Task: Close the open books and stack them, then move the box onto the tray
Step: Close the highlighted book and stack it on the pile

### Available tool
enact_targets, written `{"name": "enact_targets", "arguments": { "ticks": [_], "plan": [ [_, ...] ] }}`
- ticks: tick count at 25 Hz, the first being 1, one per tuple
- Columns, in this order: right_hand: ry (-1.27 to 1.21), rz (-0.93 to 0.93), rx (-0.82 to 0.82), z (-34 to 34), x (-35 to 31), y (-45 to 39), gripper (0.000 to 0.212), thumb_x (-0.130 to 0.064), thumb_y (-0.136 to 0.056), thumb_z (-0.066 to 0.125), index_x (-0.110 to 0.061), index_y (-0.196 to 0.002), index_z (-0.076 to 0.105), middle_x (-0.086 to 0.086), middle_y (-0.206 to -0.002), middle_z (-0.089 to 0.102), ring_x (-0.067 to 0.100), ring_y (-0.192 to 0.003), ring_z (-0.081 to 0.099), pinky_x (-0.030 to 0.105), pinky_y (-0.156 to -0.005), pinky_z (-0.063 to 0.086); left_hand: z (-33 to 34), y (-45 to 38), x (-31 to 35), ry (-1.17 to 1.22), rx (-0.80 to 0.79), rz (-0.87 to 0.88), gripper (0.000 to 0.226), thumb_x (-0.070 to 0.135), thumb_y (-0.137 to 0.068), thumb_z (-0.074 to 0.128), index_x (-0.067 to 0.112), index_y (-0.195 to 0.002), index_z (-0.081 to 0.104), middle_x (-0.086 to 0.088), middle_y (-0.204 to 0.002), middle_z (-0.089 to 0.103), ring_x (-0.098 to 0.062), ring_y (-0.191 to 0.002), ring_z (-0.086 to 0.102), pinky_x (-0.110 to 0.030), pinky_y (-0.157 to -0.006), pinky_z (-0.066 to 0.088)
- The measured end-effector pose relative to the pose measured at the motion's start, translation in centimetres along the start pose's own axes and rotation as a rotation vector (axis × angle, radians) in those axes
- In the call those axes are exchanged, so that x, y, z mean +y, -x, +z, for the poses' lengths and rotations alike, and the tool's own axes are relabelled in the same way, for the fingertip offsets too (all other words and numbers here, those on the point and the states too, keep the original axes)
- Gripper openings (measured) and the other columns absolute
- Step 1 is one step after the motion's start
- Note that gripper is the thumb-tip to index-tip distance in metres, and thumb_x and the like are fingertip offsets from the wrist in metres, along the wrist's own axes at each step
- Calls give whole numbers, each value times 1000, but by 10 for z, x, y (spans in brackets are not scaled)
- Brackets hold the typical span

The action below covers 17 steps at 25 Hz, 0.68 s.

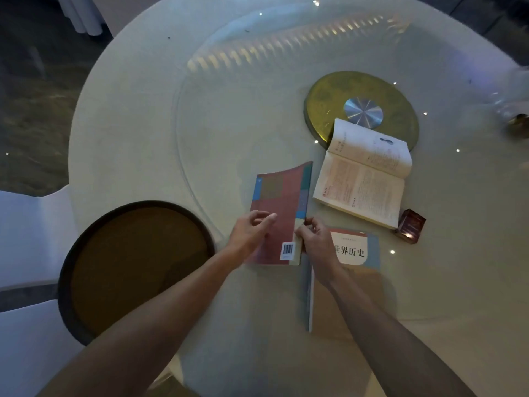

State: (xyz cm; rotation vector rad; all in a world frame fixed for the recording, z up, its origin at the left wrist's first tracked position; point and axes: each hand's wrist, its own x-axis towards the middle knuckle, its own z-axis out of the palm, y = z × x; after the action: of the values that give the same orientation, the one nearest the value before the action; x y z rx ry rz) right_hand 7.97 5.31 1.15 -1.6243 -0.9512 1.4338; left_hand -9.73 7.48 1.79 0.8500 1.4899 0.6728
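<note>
A red-covered book point(282, 202) lies closed, back cover up, with a barcode near its lower corner. My left hand point(250, 230) rests on its cover with the fingers loosely spread. My right hand point(316, 245) pinches the book's right edge. Under my right wrist lies a second closed book point(357, 250) with a white title panel. Further back, a thick book point(363, 179) lies open with its pages showing. A small dark red box point(410, 226) sits just right of the open book. The round brown tray point(134, 265) is at the lower left.
A round table with a white cloth point(128, 124) carries a glass turntable on a brass hub point(362, 107). White-covered chairs point(31, 239) stand at the left beside the tray. A glass object point(515, 110) stands at the right edge.
</note>
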Motion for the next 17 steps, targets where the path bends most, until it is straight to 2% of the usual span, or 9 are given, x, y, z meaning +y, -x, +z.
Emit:
{"name": "enact_targets", "arguments": {
  "ticks": [2, 4, 6, 7, 9, 11, 14, 15, 17],
  "plan": [
    [22, -57, -105, -4, 2, 8, 13, -23, -93, 63, -28, -100, 72, 1, -93, 80, 21, -87, 78, 33, -74, 64, 16, 7, 11, 63, -80, -66, 51, 53, -87, 69, 10, -115, 69, -13, -100, 74, -21, -81, 72, -36, -70, 61],
    [92, -91, -176, -6, 2, 15, 14, -31, -92, 66, -35, -104, 71, 2, -107, 80, 21, -103, 78, 42, -91, 63, 24, 11, 17, 102, -128, -95, 59, 60, -82, 70, 9, -112, 68, -13, -95, 74, -23, -78, 74, -34, -64, 63],
    [171, -95, -210, -10, 3, 20, 19, -38, -89, 70, -42, -107, 69, -4, -114, 78, 16, -111, 75, 47, -99, 59, 25, 13, 18, 107, -161, -112, 63, 63, -80, 70, 9, -112, 67, -15, -97, 75, -29, -82, 76, -37, -69, 63],
    [206, -87, -236, -13, 2, 25, 21, -40, -88, 69, -46, -109, 68, -8, -116, 78, 13, -113, 73, 47, -101, 57, 26, 14, 18, 101, -176, -111, 61, 62, -81, 69, 9, -112, 66, -16, -99, 76, -30, -85, 76, -40, -72, 63],
    [312, -83, -315, -19, 0, 32, 26, -42, -89, 63, -53, -112, 69, -13, -118, 77, 9, -115, 71, 41, -101, 56, 27, 16, 16, 25, -172, -81, 44, 47, -86, 68, 12, -113, 65, -16, -104, 75, -29, -88, 74, -46, -80, 61],
    [432, -123, -307, -25, -2, 40, 26, -42, -90, 58, -47, -110, 73, -12, -114, 77, 8, -108, 71, 35, -92, 58, 28, 23, 14, -46, -138, -35, 28, 27, -89, 63, 17, -115, 65, -15, -108, 73, -30, -95, 71, -50, -85, 58],
    [322, -110, -107, -37, -3, 48, 18, -33, -95, 59, -31, -106, 73, -5, -108, 74, 14, -102, 72, 23, -74, 59, 28, 32, 17, -12, -165, -25, 34, 19, -92, 57, 20, -125, 62, -10, -107, 75, -28, -91, 74, -43, -76, 60],
    [246, -55, -39, -42, -3, 51, 19, -30, -98, 61, -23, -112, 71, 0, -111, 73, 19, -106, 71, 25, -76, 61, 29, 35, 19, 41, -174, -35, 32, 18, -92, 56, 17, -124, 63, -10, -102, 77, -26, -85, 75, -40, -71, 60],
    [123, 77, 30, -58, -3, 54, 30, -32, -101, 64, -11, -123, 65, 8, -119, 72, 25, -116, 69, 42, -94, 61, 34, 43, 25, 115, -196, -32, 30, 18, -89, 54, 14, -117, 65, -9, -93, 80, -23, -74, 75, -35, -62, 58]
  ]
}}
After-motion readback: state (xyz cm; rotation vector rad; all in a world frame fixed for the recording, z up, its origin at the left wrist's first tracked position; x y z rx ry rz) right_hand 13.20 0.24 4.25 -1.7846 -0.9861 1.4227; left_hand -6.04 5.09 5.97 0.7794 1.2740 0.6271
